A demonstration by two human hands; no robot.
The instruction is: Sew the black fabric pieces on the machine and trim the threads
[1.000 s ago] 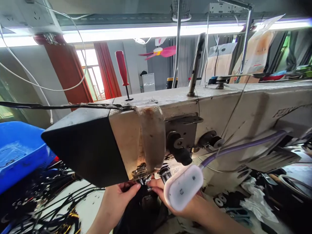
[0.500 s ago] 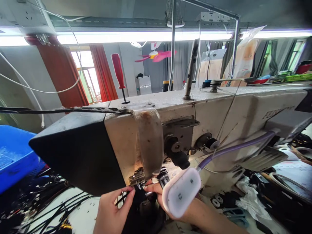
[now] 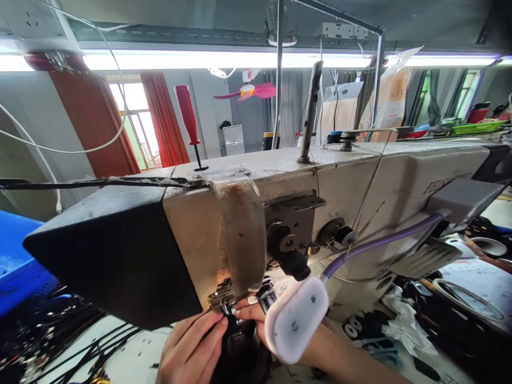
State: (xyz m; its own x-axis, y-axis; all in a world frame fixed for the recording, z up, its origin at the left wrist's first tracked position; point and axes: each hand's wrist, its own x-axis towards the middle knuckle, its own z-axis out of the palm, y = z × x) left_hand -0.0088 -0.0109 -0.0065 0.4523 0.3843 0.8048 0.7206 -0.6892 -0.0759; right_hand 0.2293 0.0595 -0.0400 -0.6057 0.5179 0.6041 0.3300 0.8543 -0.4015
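A sewing machine (image 3: 288, 176) fills the middle, with its presser foot (image 3: 226, 308) low in front of me. Black fabric (image 3: 242, 352) lies under and in front of the foot. My left hand (image 3: 194, 338) is closed, pinching the fabric's left edge with thumb and fingertips close beside the foot. From the right, my right hand (image 3: 250, 314) grips the fabric with its fingers near the foot. A white lamp head (image 3: 296, 322) on a purple flexible neck (image 3: 384, 242) hides much of that hand and its wrist.
A red-handled screwdriver (image 3: 186, 114) stands upright on the machine's top. Black cords (image 3: 86, 346) lie at the left, near a blue bin (image 3: 20, 261). Blue-handled scissors (image 3: 382, 349) and crumpled white material (image 3: 408, 322) lie at the right. A clear curved guard (image 3: 244, 234) hangs above the foot.
My left hand's fingers have closed together and moved slightly forward beside the presser foot. My right hand stays nearly in place. The view has shifted slightly.
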